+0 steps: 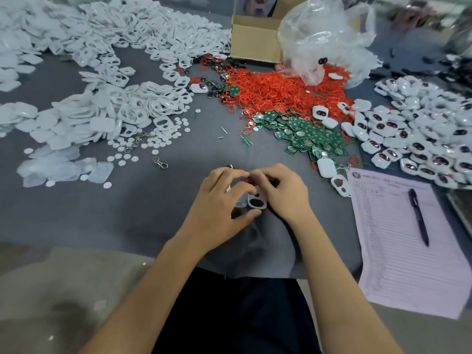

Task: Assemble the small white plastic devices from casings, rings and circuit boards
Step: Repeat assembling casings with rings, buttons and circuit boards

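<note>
two hands meet at the near middle of the grey desk [178, 226], working one white casing [257, 201]. left hand [219, 200] curls its fingers over the top of the work with the thumb under the casing's lower edge, gripping it; right hand [281, 191] pinches the casing's upper end from the other side. a trace of red shows between the fingertips, possibly a ring, not confirmed.

handling judgement: casing appears light, thin and stiff, smooth enough to slip; best held by the outer rim, clear of the two openings. rings [286, 90] look soft and stretchy. circuit boards [306, 136] look rigid and are better held by the edges.

hidden: seating of any ring or board inside the casing is covered by fingers. finished devices [413, 139] lie heaped to the right, well apart from the hands.
</note>
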`<state>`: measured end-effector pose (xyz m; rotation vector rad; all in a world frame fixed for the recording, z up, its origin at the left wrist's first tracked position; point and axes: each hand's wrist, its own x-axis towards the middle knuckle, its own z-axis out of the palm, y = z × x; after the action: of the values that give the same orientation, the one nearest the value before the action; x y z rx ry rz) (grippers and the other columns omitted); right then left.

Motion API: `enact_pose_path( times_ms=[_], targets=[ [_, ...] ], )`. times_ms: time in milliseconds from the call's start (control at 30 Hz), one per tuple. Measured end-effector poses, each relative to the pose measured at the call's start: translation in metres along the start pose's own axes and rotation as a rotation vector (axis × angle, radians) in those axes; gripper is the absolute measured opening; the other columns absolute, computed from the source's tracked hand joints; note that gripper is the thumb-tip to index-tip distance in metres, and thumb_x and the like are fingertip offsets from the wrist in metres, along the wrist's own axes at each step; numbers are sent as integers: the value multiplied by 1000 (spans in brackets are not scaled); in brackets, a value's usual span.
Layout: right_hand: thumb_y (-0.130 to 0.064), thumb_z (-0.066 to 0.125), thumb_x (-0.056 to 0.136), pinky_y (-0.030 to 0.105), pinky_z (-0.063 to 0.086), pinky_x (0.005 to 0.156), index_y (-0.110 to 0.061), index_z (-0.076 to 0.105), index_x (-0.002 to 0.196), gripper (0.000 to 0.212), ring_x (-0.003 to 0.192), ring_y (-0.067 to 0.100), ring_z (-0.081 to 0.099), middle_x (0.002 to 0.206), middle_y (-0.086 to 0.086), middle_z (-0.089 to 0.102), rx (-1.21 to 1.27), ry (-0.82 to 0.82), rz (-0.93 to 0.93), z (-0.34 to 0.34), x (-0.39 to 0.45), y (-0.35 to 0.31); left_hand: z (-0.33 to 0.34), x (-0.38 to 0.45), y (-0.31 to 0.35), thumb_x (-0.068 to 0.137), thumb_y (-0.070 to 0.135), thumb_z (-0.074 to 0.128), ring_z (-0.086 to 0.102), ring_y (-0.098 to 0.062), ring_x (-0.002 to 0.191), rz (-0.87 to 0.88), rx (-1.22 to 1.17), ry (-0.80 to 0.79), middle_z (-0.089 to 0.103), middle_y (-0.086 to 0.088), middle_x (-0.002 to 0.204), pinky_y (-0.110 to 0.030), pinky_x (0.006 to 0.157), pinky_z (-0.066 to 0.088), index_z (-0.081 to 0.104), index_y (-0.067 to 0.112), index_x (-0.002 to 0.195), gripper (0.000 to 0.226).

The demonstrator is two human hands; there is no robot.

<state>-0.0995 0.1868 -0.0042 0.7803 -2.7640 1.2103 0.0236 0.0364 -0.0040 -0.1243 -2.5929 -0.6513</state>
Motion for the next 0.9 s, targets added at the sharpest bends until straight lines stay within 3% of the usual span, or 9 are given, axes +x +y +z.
enact_pose_path(
  times_ms=[200,300,433,500,567,633,733,833,900],
  targets=[
    [-49,72,92,22,38,66,-52,77,93,6,83,-3,58,85,-19,64,-57,-101,28,-6,9,0,10,3,10,85,30,81,48,-32,132,-32,-3,15,63,-1,134,-49,103,43,77,20,97,16],
    [-40,75,93,27,44,73,-55,73,84,17,86,2,61,87,-19,66,38,-67,24,-7,11,1,10,3,10,94,34,73,52,-29,131,-9,-26,106,65,1,131,-43,106,41,76,20,93,15],
    [-24,74,96,33,48,75,-38,75,89,16,78,12,60,90,-11,73,371,103,22,-8,7,3,-1,1,11,106,41,51,60,-8,125,-221,-429,212,65,11,135,-36,103,47,61,20,100,24],
    [-23,73,98,28,48,71,-26,78,92,8,74,11,59,88,-5,76,461,137,62,-10,6,6,-6,2,11,106,41,50,65,-7,116,-352,-604,217,64,16,139,-28,93,52,57,21,97,23],
    [-22,74,96,23,48,68,-24,80,90,8,69,10,60,83,-6,76,549,147,99,-13,5,10,-10,3,8,103,43,52,69,-11,107,-415,-721,258,67,17,134,-31,81,55,56,17,90,30],
    [-20,77,94,27,46,64,-24,81,88,8,66,14,55,76,1,72,595,144,102,-14,4,10,-11,4,5,102,42,53,72,-11,97,-449,-833,291,76,9,120,-28,73,53,53,12,83,36],
    [-16,81,91,32,41,63,-24,80,93,9,66,18,48,73,15,66,636,125,65,-11,3,9,-12,5,2,107,42,46,72,-15,73,-517,-941,292,78,-3,91,-22,64,52,52,22,81,33],
    [-16,82,89,20,49,69,-32,78,104,23,73,9,59,92,-1,79,674,111,37,-10,2,9,-12,8,-1,108,52,36,62,-19,55,-533,-969,278,74,-9,87,-23,55,47,51,36,81,34],
    [-22,81,90,18,51,73,-40,78,106,25,74,6,61,92,-5,78,603,95,20,-11,0,9,-11,9,-3,106,58,34,54,-16,50,-537,-977,272,74,-8,91,-22,53,45,52,37,84,35]
  ],
)
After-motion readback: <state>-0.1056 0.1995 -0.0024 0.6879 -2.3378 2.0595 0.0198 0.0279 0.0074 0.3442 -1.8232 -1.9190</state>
